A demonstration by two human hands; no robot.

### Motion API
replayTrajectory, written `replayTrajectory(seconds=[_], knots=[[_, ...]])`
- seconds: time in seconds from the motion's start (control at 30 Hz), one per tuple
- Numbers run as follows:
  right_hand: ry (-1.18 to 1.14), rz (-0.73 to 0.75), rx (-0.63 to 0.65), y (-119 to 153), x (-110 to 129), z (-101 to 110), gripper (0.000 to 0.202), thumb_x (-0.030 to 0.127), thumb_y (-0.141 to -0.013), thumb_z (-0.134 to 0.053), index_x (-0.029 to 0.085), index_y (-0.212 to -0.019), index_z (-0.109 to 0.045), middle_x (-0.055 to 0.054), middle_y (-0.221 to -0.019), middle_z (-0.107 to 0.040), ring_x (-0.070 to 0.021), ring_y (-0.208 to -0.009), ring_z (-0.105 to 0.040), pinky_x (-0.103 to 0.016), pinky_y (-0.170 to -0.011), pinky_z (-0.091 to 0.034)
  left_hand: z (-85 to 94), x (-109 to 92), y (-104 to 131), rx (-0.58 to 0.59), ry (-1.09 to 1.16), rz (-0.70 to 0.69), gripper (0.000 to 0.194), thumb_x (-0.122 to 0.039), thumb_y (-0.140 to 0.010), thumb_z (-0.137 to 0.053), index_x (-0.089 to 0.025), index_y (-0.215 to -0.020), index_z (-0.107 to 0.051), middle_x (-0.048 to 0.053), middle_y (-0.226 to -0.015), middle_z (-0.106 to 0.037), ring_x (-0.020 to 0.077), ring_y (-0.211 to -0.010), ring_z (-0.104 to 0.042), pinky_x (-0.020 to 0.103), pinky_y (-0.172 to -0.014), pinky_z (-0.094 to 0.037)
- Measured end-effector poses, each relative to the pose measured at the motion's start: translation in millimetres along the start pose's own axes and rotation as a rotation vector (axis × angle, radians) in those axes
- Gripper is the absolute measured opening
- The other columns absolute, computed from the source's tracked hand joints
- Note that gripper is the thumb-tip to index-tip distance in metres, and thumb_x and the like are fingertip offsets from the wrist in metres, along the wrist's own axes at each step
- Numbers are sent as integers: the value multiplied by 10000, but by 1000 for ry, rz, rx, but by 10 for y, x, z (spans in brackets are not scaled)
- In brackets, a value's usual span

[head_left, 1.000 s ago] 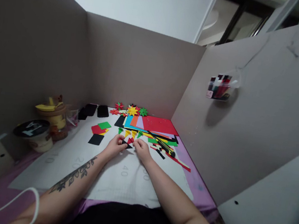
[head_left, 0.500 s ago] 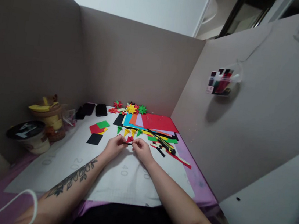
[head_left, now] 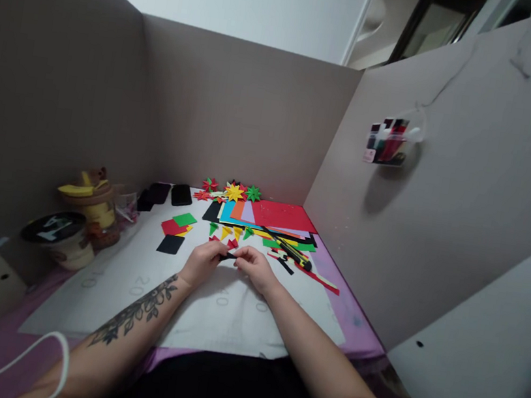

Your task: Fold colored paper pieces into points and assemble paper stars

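Observation:
A small piece of black paper (head_left: 227,257) is pinched between the fingertips of my left hand (head_left: 203,263) and my right hand (head_left: 254,267), low over the white mat. Its exact fold is too small to make out. Just beyond my fingers lie red folded paper pieces (head_left: 232,244), partly covered by my left hand. Behind them stand yellow folded pieces (head_left: 226,232) and green folded pieces (head_left: 213,228) in a row. A black paper square (head_left: 171,244) lies left of my left hand, near red (head_left: 173,228) and green (head_left: 185,219) squares.
Coloured paper sheets (head_left: 283,216) and finished paper stars (head_left: 234,192) lie at the back. A black and yellow utility knife (head_left: 294,255) rests among paper strips on the right. Lidded tubs (head_left: 60,237) stand at the left wall. A plastic holder (head_left: 388,142) hangs on the right wall.
My left hand's fingers have shifted slightly around the black paper, and more of the paper shows between the hands. The whole view has tilted a little.

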State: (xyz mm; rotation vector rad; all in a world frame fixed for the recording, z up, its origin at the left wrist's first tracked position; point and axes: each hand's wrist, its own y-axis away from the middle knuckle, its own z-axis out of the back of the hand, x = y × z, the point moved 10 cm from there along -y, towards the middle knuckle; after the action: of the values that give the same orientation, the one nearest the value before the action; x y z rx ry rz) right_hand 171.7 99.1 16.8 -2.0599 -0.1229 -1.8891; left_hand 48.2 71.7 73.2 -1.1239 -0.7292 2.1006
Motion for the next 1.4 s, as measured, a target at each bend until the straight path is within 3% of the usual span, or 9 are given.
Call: replayTrajectory(seconds=[0.2, 0.37, 0.5, 0.63, 0.87, 1.03, 1.4], knots=[[32, 0, 15, 10, -55, -9, 122, 198, -624, -625, 188, -703, -533, 51, -606, -542, -102, -545, -476, -219, -545, -370, -43, 119, 12, 38, 129, 221, 146, -131, -716, -539, -221, -734, -653, 47, -807, -669, 187, -810, -599, 311, -805, -461], [29, 26, -39, -11, -54, 70, 108, 226, -651, -611, 176, -736, -566, 30, -627, -573, -113, -576, -514, -237, -588, -407, -97, 272, 35, 36, 222, 438, 86, -242, -704, -608, -199, -776, -622, 27, -734, -673, 171, -686, -608, 274, -680, -462], [81, 36, -123, -25, -69, 176, 93, 228, -653, -616, 164, -715, -588, 23, -610, -586, -111, -563, -516, -232, -569, -396, -263, 427, 111, 90, 393, 623, 160, -262, -708, -591, -171, -840, -584, 25, -682, -669, 177, -653, -637, 241, -557, -450], [153, 45, -204, -34, -94, 268, 113, 232, -624, -651, 161, -665, -571, 31, -570, -569, -106, -527, -493, -225, -530, -371, -393, 481, 177, 165, 471, 713, 162, -289, -705, -604, -153, -788, -576, 33, -667, -670, 141, -553, -601, 202, -462, -382], [62, 40, -190, -70, -133, 224, 226, 165, -567, -628, 193, -727, -472, 63, -612, -534, -94, -529, -481, -204, -504, -363, -471, 385, 142, 181, 549, 648, 205, -242, -648, -668, -147, -813, -593, -1, -662, -636, 121, -567, -562, 210, -519, -399], [82, 2, -156, -78, -194, 198, 207, 190, -593, -607, 196, -736, -457, 75, -571, -483, -91, -496, -471, -195, -463, -344, -455, 364, 115, 141, 541, 596, 196, -222, -627, -685, -138, -772, -584, 6, -687, -627, 132, -620, -569, 228, -577, -422], [20, 23, -155, -75, -179, 123, 347, 191, -578, -636, 222, -799, -370, 98, -555, -511, -89, -460, -484, -195, -467, -365, -464, 417, 143, 77, 582, 703, 270, -259, -570, -739, -146, -717, -543, -26, -597, -584, 108, -532, -525, 200, -488, -377]])
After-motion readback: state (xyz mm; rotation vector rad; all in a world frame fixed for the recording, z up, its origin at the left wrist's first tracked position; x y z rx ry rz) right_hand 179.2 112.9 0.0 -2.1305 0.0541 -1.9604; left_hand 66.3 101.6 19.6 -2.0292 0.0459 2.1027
